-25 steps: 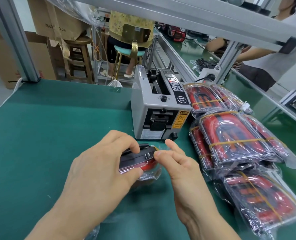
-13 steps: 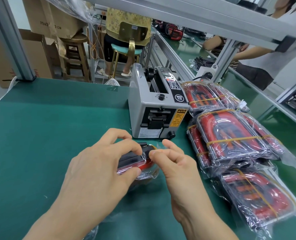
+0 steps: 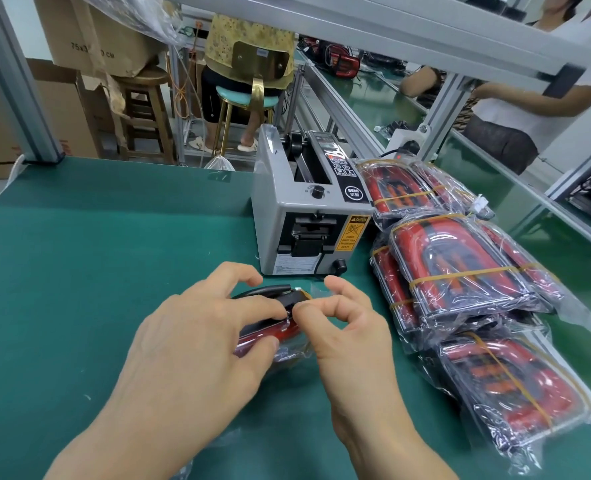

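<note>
Lamp (image 3: pixel 269 336) at lower centre looks light, rigid, its bag (image 3: pixel 292 353) slippery; left hand (image 3: pixel 190 341) grips the firm body, right hand (image 3: pixel 349 334) pinches the bag end.

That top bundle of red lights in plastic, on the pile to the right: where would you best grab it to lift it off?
Come from above and clasp the bundle across its two long edges, near the yellow rubber band round its middle. It lies flat on the pile, and the loose film would likely slip; the band binds it tight there.
</note>
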`<act>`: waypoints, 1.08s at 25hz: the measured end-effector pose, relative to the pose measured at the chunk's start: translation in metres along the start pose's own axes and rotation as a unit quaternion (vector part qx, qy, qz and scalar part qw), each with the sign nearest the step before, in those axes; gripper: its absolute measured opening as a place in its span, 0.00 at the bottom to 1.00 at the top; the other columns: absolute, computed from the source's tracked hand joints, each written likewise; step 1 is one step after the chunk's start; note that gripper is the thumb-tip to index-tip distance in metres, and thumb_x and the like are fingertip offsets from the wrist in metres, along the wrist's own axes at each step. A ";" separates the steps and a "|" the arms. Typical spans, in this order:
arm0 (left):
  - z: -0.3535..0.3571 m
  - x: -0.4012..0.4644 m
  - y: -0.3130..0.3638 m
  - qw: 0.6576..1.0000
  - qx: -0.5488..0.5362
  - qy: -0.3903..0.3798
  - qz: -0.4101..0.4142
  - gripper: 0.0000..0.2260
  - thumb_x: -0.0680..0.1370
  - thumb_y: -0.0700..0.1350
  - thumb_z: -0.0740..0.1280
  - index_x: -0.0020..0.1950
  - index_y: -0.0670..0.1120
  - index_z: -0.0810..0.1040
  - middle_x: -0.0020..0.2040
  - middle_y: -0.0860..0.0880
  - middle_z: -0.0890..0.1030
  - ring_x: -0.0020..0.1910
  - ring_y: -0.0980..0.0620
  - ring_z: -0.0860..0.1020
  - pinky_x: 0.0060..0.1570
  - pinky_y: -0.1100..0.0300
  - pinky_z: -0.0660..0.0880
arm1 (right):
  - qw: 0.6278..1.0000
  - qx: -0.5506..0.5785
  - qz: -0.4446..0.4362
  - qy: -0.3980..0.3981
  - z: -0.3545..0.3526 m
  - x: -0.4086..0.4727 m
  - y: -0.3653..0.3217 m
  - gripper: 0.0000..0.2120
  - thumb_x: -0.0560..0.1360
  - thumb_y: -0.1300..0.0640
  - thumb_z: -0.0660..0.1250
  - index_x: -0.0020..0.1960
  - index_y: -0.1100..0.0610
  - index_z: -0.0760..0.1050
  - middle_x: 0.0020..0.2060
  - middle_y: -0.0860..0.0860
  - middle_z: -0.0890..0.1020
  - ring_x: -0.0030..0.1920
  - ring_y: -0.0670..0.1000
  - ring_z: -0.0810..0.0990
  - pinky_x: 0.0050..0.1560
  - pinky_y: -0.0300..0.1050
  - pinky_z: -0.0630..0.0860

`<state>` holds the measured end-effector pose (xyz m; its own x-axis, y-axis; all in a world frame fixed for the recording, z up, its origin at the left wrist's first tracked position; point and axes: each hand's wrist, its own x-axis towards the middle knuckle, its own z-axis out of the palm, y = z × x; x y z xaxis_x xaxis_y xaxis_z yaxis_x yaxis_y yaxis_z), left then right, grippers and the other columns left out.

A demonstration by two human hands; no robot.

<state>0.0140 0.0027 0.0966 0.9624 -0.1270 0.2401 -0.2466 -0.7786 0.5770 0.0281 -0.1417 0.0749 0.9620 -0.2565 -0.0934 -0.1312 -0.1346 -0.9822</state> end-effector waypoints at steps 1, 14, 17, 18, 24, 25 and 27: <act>0.000 0.000 0.000 1.000 0.004 -0.001 0.003 0.14 0.66 0.58 0.62 0.49 0.67 0.79 0.57 0.67 0.72 0.42 0.52 0.77 0.41 0.52 0.76 | 1.000 -0.005 -0.006 0.006 0.001 0.001 0.001 0.06 0.67 0.57 0.71 0.32 0.49 0.81 0.58 0.33 0.72 0.56 0.25 0.68 0.54 0.33 0.64; 0.001 -0.001 -0.002 0.998 0.012 0.041 0.051 0.12 0.67 0.58 0.59 0.46 0.62 0.79 0.52 0.64 0.75 0.36 0.58 0.76 0.32 0.54 0.77 | 0.994 -0.051 -0.054 -0.084 -0.007 0.007 0.004 0.16 0.63 0.40 0.70 0.49 0.42 0.75 0.47 0.38 0.79 0.50 0.38 0.77 0.50 0.35 0.70; 0.003 -0.001 -0.005 0.997 -0.004 0.056 0.045 0.11 0.66 0.59 0.60 0.43 0.60 0.78 0.53 0.65 0.75 0.38 0.58 0.76 0.34 0.53 0.78 | 0.994 -0.014 -0.048 -0.097 -0.005 0.018 0.008 0.06 0.71 0.54 0.71 0.47 0.50 0.76 0.38 0.41 0.79 0.39 0.42 0.76 0.45 0.37 0.73; 0.002 -0.002 -0.006 0.997 -0.003 0.056 0.047 0.12 0.66 0.59 0.60 0.45 0.61 0.78 0.53 0.65 0.75 0.37 0.57 0.77 0.34 0.53 0.78 | 0.996 0.013 -0.042 -0.080 -0.007 0.021 0.010 0.03 0.74 0.57 0.69 0.46 0.52 0.76 0.38 0.42 0.79 0.39 0.43 0.75 0.45 0.39 0.73; 0.005 0.001 -0.011 0.976 0.136 0.044 0.163 0.18 0.67 0.60 0.64 0.56 0.65 0.79 0.55 0.58 0.80 0.42 0.53 0.69 0.39 0.74 0.60 | 0.989 0.034 -0.043 -0.136 -0.013 0.026 0.024 0.15 0.67 0.42 0.69 0.51 0.46 0.76 0.45 0.41 0.79 0.48 0.40 0.77 0.52 0.33 0.71; 0.004 0.000 -0.018 0.976 0.121 0.058 0.171 0.18 0.67 0.59 0.64 0.56 0.65 0.78 0.57 0.60 0.79 0.42 0.54 0.72 0.35 0.72 0.65 | 0.986 0.056 -0.030 -0.155 -0.018 0.028 0.027 0.16 0.68 0.44 0.69 0.54 0.47 0.76 0.49 0.43 0.80 0.51 0.41 0.77 0.55 0.34 0.71; -0.004 -0.002 -0.035 0.989 -0.022 0.069 0.130 0.18 0.68 0.59 0.68 0.58 0.65 0.78 0.61 0.61 0.77 0.48 0.57 0.79 0.40 0.59 0.78 | 0.975 0.080 -0.011 -0.208 -0.035 0.034 0.028 0.23 0.68 0.46 0.68 0.62 0.49 0.73 0.61 0.44 0.78 0.62 0.42 0.75 0.59 0.33 0.69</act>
<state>0.0199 0.0328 0.0786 0.8419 -0.2318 0.4873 -0.4914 -0.7023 0.5150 0.0485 -0.1872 0.0501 0.9824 0.1599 -0.0968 -0.1018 0.0235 -0.9945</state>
